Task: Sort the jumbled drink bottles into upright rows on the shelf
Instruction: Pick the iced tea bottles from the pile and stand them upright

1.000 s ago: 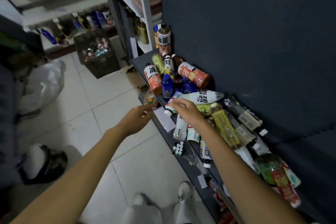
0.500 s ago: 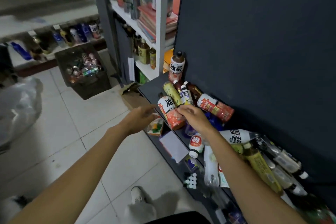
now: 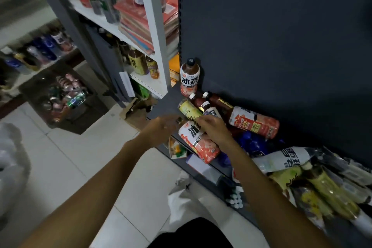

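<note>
A dark grey low shelf (image 3: 167, 100) carries a jumble of drink bottles. One iced tea bottle (image 3: 190, 78) stands upright in the far corner. A second iced tea bottle (image 3: 201, 145) with a red and white label lies on its side at the shelf's front edge. My right hand (image 3: 213, 129) curls over its upper part. My left hand (image 3: 161, 129) reaches its cap end with fingers extended; contact is unclear. Behind them lie a yellow-green bottle (image 3: 188, 109), a large red-labelled bottle (image 3: 253, 122), blue bottles (image 3: 253, 144) and a white bottle (image 3: 285, 160).
A dark back panel (image 3: 261, 36) rises behind the shelf. Left of it a white rack (image 3: 159, 46) holds cans, books and bottles. On the tiled floor are a crate of cans (image 3: 66, 98), torn cardboard (image 3: 136, 110) and a white bag (image 3: 181, 195). Yellow bottles (image 3: 326, 189) pile at the right.
Both hands moved left along the shelf, from the white bottle to the lying iced tea bottle. My right hand now curls over it.
</note>
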